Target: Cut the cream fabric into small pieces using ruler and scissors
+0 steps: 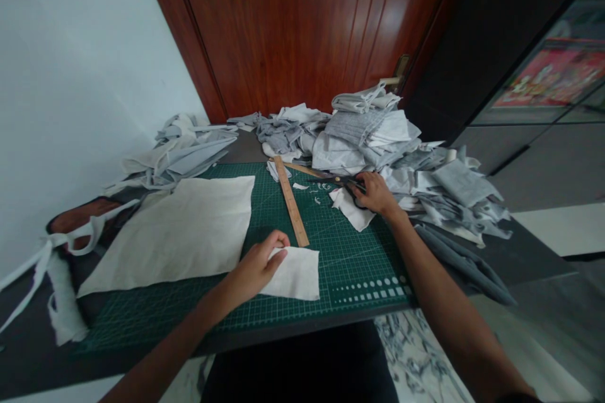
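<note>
My left hand (265,262) pinches the top left of a small off-white cloth piece (297,277), which lies near the front edge of the green cutting mat (359,264). Over on the right, my right hand (375,192) has its fingers closed around the handles of black scissors (353,186). Their blades point left, above tiny white thread scraps (321,186). Partly under the scissors and hand is another cloth scrap (355,213). A wooden ruler (291,204) lies between my hands, its near end close to the pinched cloth.
A large off-white cloth (189,227) covers the mat's left part. Heaps of grey and white fabric (363,132) line the back and right of the table, with more folded fabric (179,151) at back left. A cloth roll (66,302) lies far left. Behind stands a wooden door (293,31).
</note>
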A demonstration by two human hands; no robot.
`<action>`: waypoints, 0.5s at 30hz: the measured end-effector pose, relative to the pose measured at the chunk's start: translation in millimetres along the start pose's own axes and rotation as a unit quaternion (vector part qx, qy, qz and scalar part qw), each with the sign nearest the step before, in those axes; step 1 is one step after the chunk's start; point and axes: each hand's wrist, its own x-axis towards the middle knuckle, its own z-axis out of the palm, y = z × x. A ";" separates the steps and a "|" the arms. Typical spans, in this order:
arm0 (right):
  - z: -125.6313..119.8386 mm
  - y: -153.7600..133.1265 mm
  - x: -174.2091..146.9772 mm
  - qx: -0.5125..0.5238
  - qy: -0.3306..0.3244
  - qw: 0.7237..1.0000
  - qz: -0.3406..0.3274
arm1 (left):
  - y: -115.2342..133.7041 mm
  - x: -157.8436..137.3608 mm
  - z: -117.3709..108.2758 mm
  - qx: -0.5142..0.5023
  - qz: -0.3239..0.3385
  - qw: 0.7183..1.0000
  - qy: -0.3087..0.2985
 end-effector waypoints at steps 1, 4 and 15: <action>4.1 1.5 -0.2 0.004 0.003 1.000 -0.008 | -2.1 0.9 7.4 0.017 0.014 1.000 0.017; 15.1 5.9 0.9 0.011 0.012 1.000 -0.008 | -2.3 -1.4 18.8 0.097 0.046 0.992 0.060; -16.9 23.2 -6.0 -0.061 0.042 0.985 0.157 | 25.2 65.5 -2.3 0.358 -0.179 0.914 0.070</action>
